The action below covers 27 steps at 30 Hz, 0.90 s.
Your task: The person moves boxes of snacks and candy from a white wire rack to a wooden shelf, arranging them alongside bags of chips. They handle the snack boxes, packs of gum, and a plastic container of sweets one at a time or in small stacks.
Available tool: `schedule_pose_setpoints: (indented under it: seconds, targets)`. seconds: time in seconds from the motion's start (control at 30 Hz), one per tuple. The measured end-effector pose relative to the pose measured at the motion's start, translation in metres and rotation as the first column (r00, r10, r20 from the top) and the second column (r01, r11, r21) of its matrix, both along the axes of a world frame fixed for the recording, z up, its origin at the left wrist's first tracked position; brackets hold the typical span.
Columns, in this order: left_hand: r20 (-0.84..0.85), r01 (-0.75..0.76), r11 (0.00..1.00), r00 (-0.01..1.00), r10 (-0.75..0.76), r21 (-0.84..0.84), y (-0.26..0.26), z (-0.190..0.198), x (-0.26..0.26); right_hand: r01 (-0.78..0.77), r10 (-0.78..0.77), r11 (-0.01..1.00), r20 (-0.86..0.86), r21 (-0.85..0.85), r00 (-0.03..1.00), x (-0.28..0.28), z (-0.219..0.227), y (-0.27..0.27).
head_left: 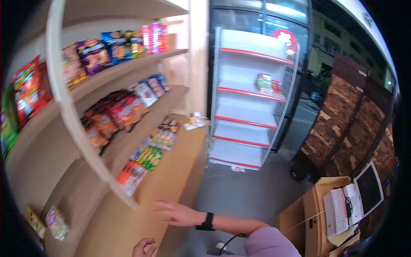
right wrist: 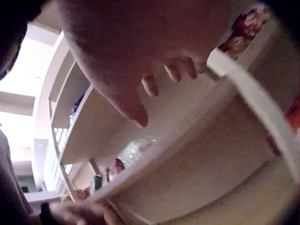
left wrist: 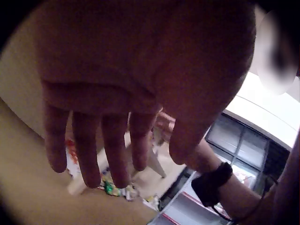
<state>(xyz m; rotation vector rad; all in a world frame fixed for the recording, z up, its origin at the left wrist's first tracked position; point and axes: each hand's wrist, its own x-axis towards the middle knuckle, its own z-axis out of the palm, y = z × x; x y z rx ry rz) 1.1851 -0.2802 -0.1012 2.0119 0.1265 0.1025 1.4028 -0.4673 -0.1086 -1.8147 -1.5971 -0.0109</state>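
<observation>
My right hand [head_left: 182, 214], with a black band at the wrist, reaches over the wooden counter [head_left: 180, 188] in the head view, fingers extended and holding nothing. Lower down, my left hand [head_left: 144, 248] shows at the bottom edge, partly cut off. The left wrist view has the left hand [left wrist: 126, 84] palm on, its fingers spread and empty. In the right wrist view the right hand [right wrist: 145, 51] hangs with loosely bent, empty fingers in front of shelves. Snack packs [head_left: 130, 175] lie on the counter beyond the right hand.
Wooden shelves [head_left: 128, 64] with bagged snacks stand at the left, with an upright post [head_left: 79, 124] near the hands. A white rack [head_left: 246, 124] with red edges stands ahead. At the lower right are a box [head_left: 314, 205], a keyboard [head_left: 339, 207] and a screen [head_left: 369, 188].
</observation>
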Motion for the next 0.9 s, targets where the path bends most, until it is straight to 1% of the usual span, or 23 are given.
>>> schedule_pose_setpoints:
  seconds: [0.07,0.1,0.13,0.17,0.2,0.23,0.27,0.3,0.33,0.37,0.4,0.47,0.5,0.53,0.57,0.6,0.63,0.67,0.7,0.77,0.83,0.87,0.9]
  targets:
    - [-0.107,0.136,0.988,0.984,-0.144,-0.079,-0.042,0.005,0.064,0.22,-0.22,0.975,-0.06,-0.007,0.974,0.032,-0.018,-0.098]
    - [-0.102,0.166,0.983,0.979,-0.174,-0.085,-0.068,0.011,0.096,0.369,-0.367,0.93,-0.111,-0.007,0.924,0.043,-0.018,-0.148]
    - [0.001,0.254,0.966,0.967,-0.254,-0.057,-0.098,0.018,0.124,0.507,-0.502,0.862,-0.168,-0.017,0.848,0.048,-0.019,-0.196]
    - [0.099,0.338,0.941,0.937,-0.334,-0.022,-0.123,0.021,0.147,0.656,-0.638,0.755,-0.228,0.004,0.736,0.047,-0.011,-0.236]
    - [0.098,0.365,0.931,0.928,-0.36,-0.031,-0.145,0.019,0.17,0.783,-0.748,0.622,-0.282,0.017,0.6,0.046,0.0,-0.271]
    - [0.075,0.431,0.901,0.901,-0.428,-0.039,-0.168,0.016,0.194,0.797,-0.766,0.603,-0.27,0.009,0.583,0.047,0.005,-0.301]
    - [0.053,0.492,0.869,0.87,-0.49,-0.048,-0.19,0.013,0.215,0.878,-0.829,0.478,-0.315,0.028,0.461,0.047,0.004,-0.328]
    - [0.058,0.507,0.86,0.862,-0.504,-0.058,-0.211,0.011,0.235,0.939,-0.869,0.343,-0.365,0.041,0.333,0.047,0.002,-0.35]
    - [0.073,0.581,0.814,0.812,-0.579,-0.015,-0.229,0.009,0.252,0.943,-0.876,0.33,-0.361,0.036,0.32,0.048,-0.002,-0.368]
    - [0.083,0.648,0.761,0.757,-0.648,0.031,-0.244,0.008,0.269,0.956,-0.858,0.293,-0.436,0.017,0.271,0.051,-0.009,-0.383]
    - [0.081,0.654,0.756,0.752,-0.654,0.03,-0.259,0.011,0.286,0.966,-0.831,0.26,-0.51,-0.003,0.222,0.056,-0.017,-0.394]
    - [-0.002,0.731,0.673,0.677,-0.736,0.11,-0.283,0.018,0.322,0.969,-0.814,0.246,-0.546,-0.014,0.198,0.068,-0.039,-0.409]
    - [-0.006,0.737,0.667,0.671,-0.741,0.109,-0.29,0.014,0.34,0.97,-0.795,0.241,-0.577,-0.021,0.185,0.077,-0.045,-0.413]
    - [-0.063,0.75,0.66,0.661,-0.747,0.049,-0.296,0.008,0.36,0.969,-0.762,0.246,-0.622,-0.023,0.179,0.086,-0.051,-0.415]
    - [-0.12,0.758,0.653,0.647,-0.753,-0.011,-0.301,0.003,0.38,0.971,-0.763,0.239,-0.623,-0.026,0.171,0.098,-0.055,-0.419]
    - [-0.121,0.762,0.647,0.641,-0.758,-0.013,-0.306,0.0,0.399,0.957,-0.713,0.277,-0.686,-0.085,0.145,0.109,-0.049,-0.419]
    - [-0.142,0.725,0.688,0.677,-0.722,-0.041,-0.311,-0.003,0.419,0.937,-0.66,0.32,-0.742,-0.138,0.116,0.125,-0.045,-0.421]
    - [-0.162,0.683,0.727,0.711,-0.684,-0.068,-0.314,-0.006,0.44,0.934,-0.703,0.328,-0.697,-0.143,0.14,0.144,-0.043,-0.426]
    - [-0.16,0.686,0.724,0.709,-0.687,-0.071,-0.316,-0.017,0.465,0.935,-0.706,0.324,-0.695,-0.145,0.137,0.165,-0.04,-0.434]
    - [-0.066,0.681,0.725,0.723,-0.688,-0.101,-0.32,-0.039,0.522,0.92,-0.701,0.375,-0.683,-0.112,0.203,0.211,-0.03,-0.451]
    - [-0.025,0.682,0.722,0.725,-0.689,-0.12,-0.335,-0.02,0.583,0.934,-0.72,0.345,-0.665,-0.092,0.2,0.266,-0.024,-0.479]
    - [0.009,0.677,0.723,0.73,-0.683,-0.138,-0.344,-0.005,0.612,0.945,-0.734,0.32,-0.65,-0.071,0.2,0.291,-0.021,-0.493]
    - [0.008,0.676,0.723,0.731,-0.682,-0.14,-0.354,0.014,0.64,0.944,-0.734,0.321,-0.65,-0.074,0.199,0.315,-0.011,-0.505]
